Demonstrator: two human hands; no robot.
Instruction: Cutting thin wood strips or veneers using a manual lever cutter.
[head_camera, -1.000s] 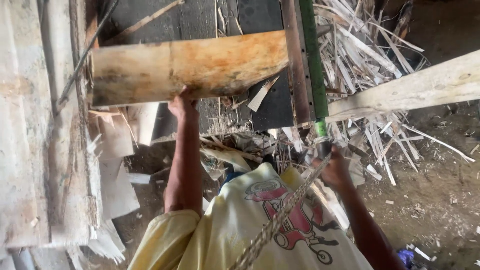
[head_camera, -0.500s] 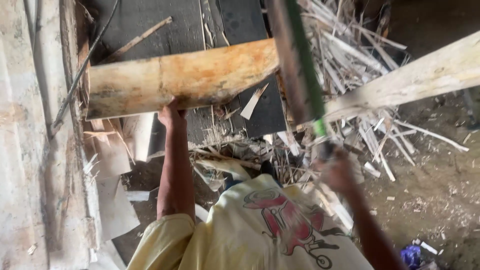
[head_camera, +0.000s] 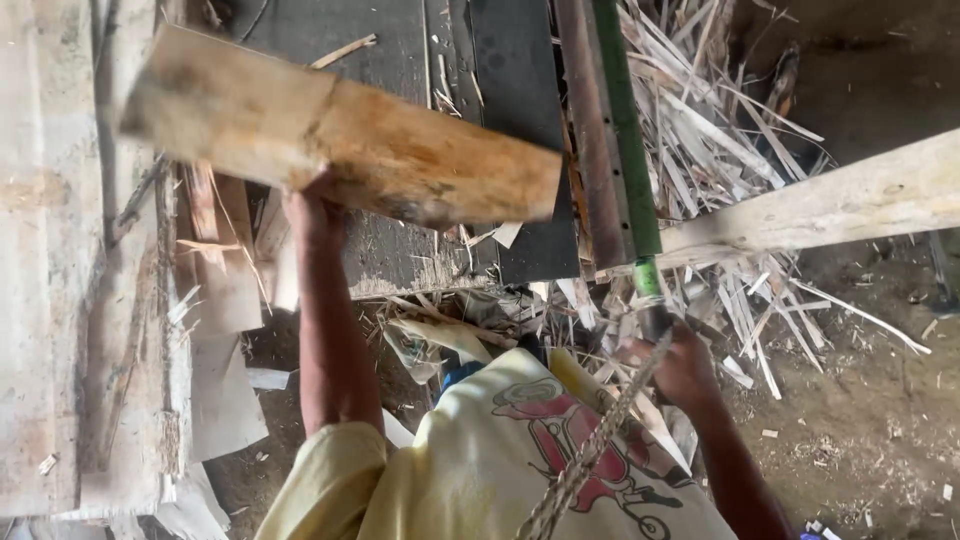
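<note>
Under the lower edge of the wooden slab, the left hand has its fingers closed on the wood, holding it tilted above the dark surface. The right hand is wrapped tight around the base of a green pole, just beside a twisted rope. Pale splinters lie heaped beyond, near a light plank.

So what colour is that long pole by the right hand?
Green, with a darker end near the right hand; the pole shows best in the head view.
</note>
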